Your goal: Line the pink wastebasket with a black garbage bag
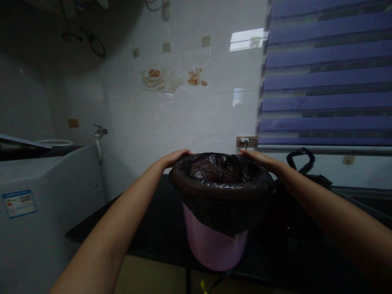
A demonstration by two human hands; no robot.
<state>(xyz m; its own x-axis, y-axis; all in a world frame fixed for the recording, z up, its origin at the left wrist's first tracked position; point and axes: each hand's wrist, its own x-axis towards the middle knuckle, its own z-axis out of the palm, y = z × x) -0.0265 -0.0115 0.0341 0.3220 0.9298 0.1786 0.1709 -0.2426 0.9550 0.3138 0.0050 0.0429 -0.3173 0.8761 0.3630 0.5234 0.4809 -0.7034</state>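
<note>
A pink trash can [211, 245] stands on the dark countertop, lined with a black trash bag [220, 208]. The bag is folded out over the rim and hangs down the outside to a point at the front. Inside, the plastic lies wrinkled against a wall patterned with small holes. My left hand [177, 156] curls over the far left of the rim, gripping the bag's edge there. On the far right, my right hand [255, 157] grips the bag-covered rim in the same way. Most fingertips of both hands are hidden behind the rim.
To the right on the black countertop [153, 228] sits a dark plastic bag with a looped handle [301, 159]. A washing machine [61, 183] stands at left, near a wall tap [100, 130]. A socket with a plug [246, 141] and a purple striped blind [327, 81] are behind.
</note>
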